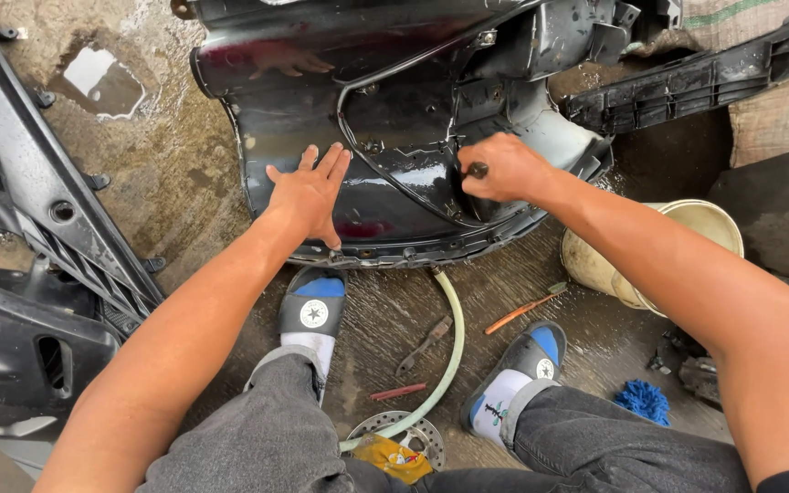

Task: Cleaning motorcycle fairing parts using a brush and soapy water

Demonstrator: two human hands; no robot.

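Gripping a small dark-handled tool [477, 170] in the right hand [504, 169], fingers curled tight into a fist around it, tip buried against the inner face of the big glossy black panel [394, 173]; what kind of tool cannot be told, since only the butt of the handle is showing. Bracing with the left hand [310, 194], fingers spread and palm pressing flat on the panel's wet surface, at about nine o'clock from the fist and a little apart from it. Doing this well probably means keeping that flat palm bearing down so the slick plastic is not sliding or rocking, holding the tool square to whatever fastener or clip it is meeting, and pushing along its axis rather than sideways, as a slip here would likely be scratching the shiny finish. Lying directly under both hands, the panel is spreading out toward twelve o'clock, its lower rim resting on the wet concrete floor [166, 173] just above the two feet in sandals [314, 306]. Trailing away at six o'clock from the fist, a pale green hose [454, 338]; lying beside it, pliers [424, 345] and, toward five o'clock, an orange-handled tool [518, 313]. Sitting at four o'clock, a cream bucket [687, 228]; lying farther down, a blue cloth [643, 400]. Leaning well off at nine o'clock, more black body panels [29, 228].
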